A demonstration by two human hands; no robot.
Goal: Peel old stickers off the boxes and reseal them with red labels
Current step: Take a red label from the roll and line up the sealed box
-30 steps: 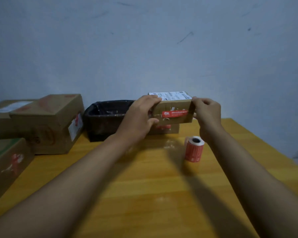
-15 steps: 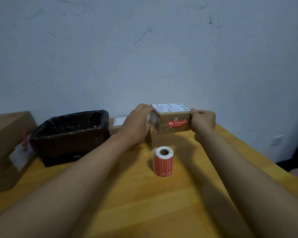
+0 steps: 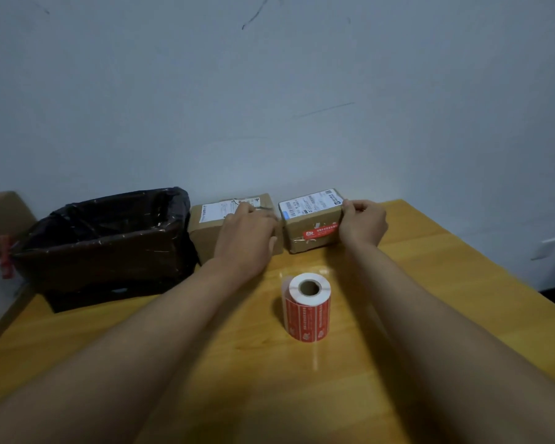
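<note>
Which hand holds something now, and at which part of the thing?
The right hand grips the right box at its right end. The left hand rests on the left box; a grip cannot be told.
</note>
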